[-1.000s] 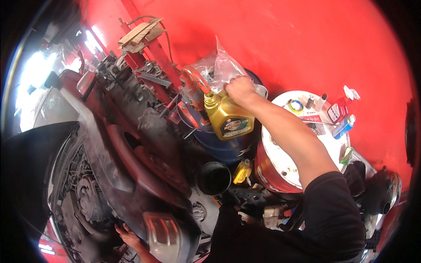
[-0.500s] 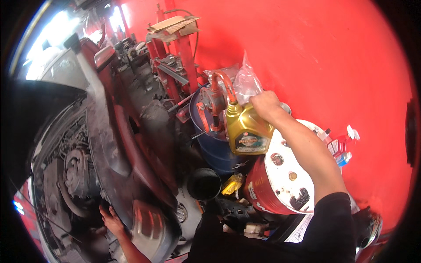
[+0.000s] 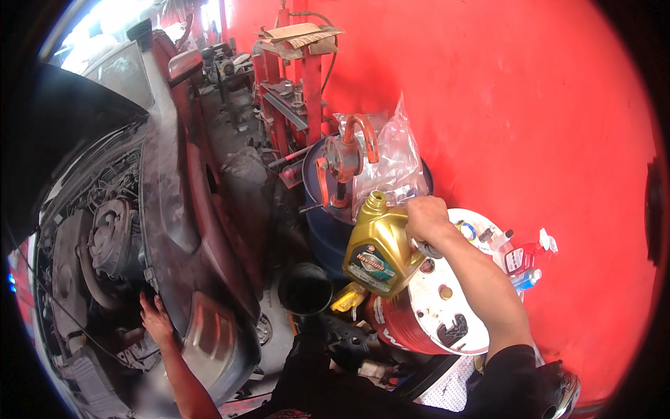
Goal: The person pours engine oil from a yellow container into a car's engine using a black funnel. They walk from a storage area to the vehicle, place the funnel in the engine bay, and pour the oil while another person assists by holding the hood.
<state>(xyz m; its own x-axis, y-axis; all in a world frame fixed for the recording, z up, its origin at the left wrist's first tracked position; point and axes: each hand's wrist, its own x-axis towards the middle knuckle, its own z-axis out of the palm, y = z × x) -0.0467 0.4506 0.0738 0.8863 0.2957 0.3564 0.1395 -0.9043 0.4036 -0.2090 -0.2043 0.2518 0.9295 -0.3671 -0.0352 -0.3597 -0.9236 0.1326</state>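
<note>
Lifting step in hand: gold jug (image 3: 380, 255) held up off the drums, clear of any surface. Right hand (image 3: 427, 222) closed tight round the handle at the jug's top right, fingers wrapped, palm down. Left hand (image 3: 155, 320) spread flat, fingers open, resting on the car's front edge by the engine bay (image 3: 98, 244); holding nothing, apparently only propped there.

Jug hanging in front of the blue drum (image 3: 328, 223) and just above the red drum (image 3: 447, 307) with its white lid, near the red wall (image 3: 523, 105). Well apart from the engine bay, with a black funnel (image 3: 305, 290) below and between.

Next move, by judgement: calls for a firm carry across to the left, kept near upright, spout high, clear of the hand pump (image 3: 345, 157) and the plastic bag (image 3: 391, 153) behind it.

Look of the jug: metallic gold plastic, squat and boxy, green and white label on the front, short neck tilted slightly left. Neck possibly uncapped, though too small to tell for sure. Rigid, moulded grip; probably heavy if full.
</note>
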